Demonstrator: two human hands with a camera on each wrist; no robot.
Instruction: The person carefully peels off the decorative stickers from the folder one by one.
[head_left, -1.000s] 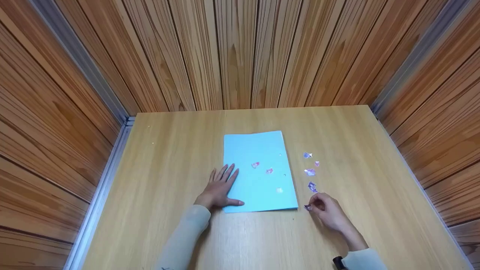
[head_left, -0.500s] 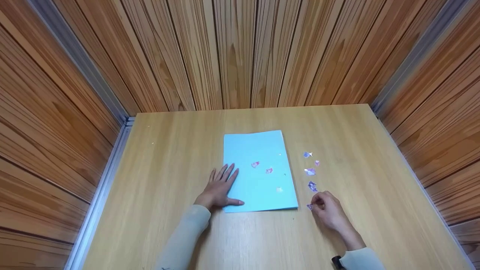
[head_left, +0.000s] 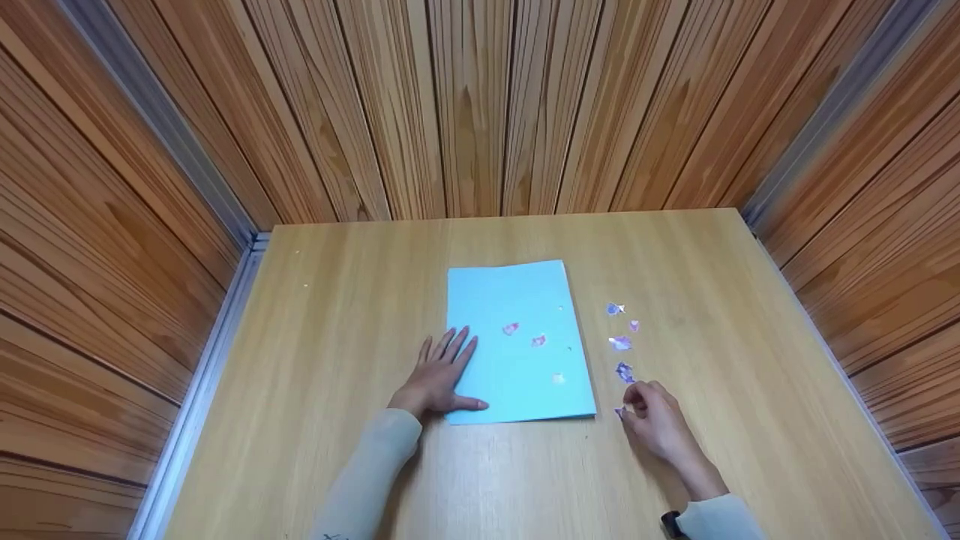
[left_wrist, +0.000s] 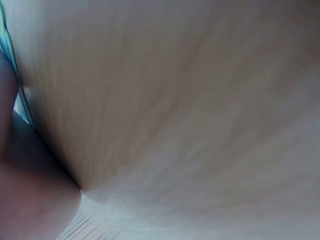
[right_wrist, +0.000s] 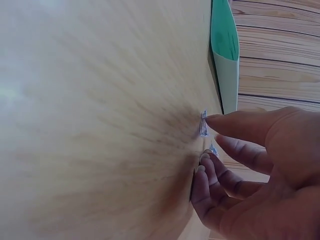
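Observation:
A light blue booklet (head_left: pixel 517 300) lies on the wooden table with a few small pink and pale stickers (head_left: pixel 511 328) on its cover. My left hand (head_left: pixel 435 379) rests on its lower left edge, fingers spread. To the right of the booklet, my right hand (head_left: pixel 654 420) is low over the table with bent fingers. At its thumb tip is a small shiny purple sticker (right_wrist: pixel 203 124), partly hidden by the hand in the head view. The right wrist view shows the thumb against this sticker and the other fingers curled.
Several more shiny stickers (head_left: pixel 620 343) lie in a loose column right of the booklet, the nearest purple one (head_left: pixel 624 371) just beyond my right hand. Wood-panelled walls (head_left: pixel 480 112) enclose the table (head_left: pixel 337 315) at the back and sides.
My right hand has shifted slightly up and to the right, with the small sticker at its fingertips moving a little the same way. The left hand stays in place on the booklet.

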